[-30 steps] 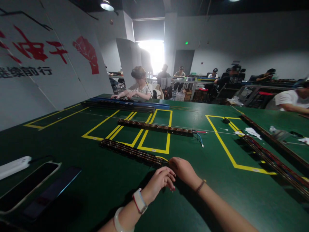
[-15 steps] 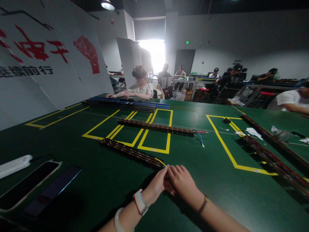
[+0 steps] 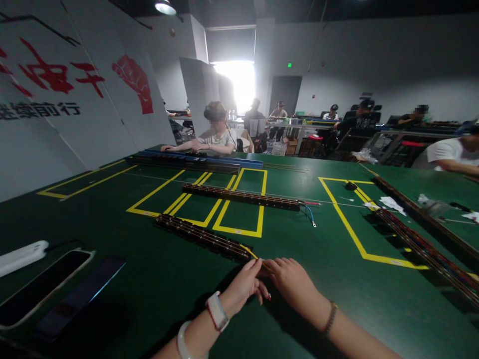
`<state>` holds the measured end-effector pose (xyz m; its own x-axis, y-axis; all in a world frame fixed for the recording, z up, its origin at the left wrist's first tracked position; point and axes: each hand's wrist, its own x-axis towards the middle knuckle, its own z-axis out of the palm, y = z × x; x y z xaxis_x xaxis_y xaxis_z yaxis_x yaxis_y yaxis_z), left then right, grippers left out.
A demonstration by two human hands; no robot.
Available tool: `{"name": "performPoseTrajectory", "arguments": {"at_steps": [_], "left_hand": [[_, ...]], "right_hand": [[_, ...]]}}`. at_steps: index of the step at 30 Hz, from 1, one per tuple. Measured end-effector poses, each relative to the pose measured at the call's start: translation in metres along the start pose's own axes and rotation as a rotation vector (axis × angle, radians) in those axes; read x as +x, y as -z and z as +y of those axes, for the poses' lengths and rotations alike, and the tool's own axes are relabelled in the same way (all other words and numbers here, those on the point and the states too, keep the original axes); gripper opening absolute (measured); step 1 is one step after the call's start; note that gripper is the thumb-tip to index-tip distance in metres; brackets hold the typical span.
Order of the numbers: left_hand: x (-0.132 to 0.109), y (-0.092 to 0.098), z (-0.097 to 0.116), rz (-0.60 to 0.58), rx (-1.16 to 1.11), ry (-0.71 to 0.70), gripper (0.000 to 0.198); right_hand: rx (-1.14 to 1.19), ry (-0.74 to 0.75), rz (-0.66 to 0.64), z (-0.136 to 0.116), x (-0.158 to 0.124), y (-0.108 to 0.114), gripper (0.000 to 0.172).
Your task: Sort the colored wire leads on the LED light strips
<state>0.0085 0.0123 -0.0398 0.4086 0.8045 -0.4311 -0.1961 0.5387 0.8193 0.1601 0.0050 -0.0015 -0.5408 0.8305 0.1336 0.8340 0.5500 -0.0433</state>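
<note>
Pinching the yellow wire (image 3: 246, 250) between thumb and forefinger, the left hand (image 3: 243, 285) is staying just beside the right end of the near dark strip (image 3: 202, 237). The right hand (image 3: 295, 284) is facing it, and its bent fingers are grasping the same wire a little farther from the strip; how firmly, I cannot tell. The wire is running from the strip's end into both hands, where its tip is hiding. The strip is lying aslant on the green table (image 3: 322, 309). Behind it, a second strip (image 3: 243, 196) is crossing the yellow tape, with a blue wire (image 3: 310, 215) hanging out at its right end. Across the table, a person (image 3: 222, 139) is sitting with both arms near a blue rail (image 3: 247, 163).
</note>
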Motion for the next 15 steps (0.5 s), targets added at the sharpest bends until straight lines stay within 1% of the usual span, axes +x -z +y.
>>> {"name": "performPoseTrajectory", "arguments": {"at_steps": [3,6,8,11,15], "left_hand": [[0.000,0.001,0.000,-0.023,0.045,0.013,0.044],[-0.002,0.000,0.001,-0.057,0.054,-0.015,0.035],[-0.004,-0.001,0.003,-0.060,0.050,-0.035,0.032],[-0.006,-0.002,0.006,-0.056,0.048,-0.032,0.032],[-0.006,-0.002,0.007,-0.060,0.069,-0.018,0.033]], "right_hand": [[0.011,0.012,-0.044,0.009,0.003,0.005,0.024],[-0.030,0.012,-0.001,0.021,0.010,0.015,0.032],[-0.040,-0.005,0.038,0.032,0.017,0.017,0.034],[-0.047,-0.022,0.085,0.046,0.027,0.008,0.036],[-0.054,0.010,0.157,0.057,0.033,-0.020,0.035]]}}
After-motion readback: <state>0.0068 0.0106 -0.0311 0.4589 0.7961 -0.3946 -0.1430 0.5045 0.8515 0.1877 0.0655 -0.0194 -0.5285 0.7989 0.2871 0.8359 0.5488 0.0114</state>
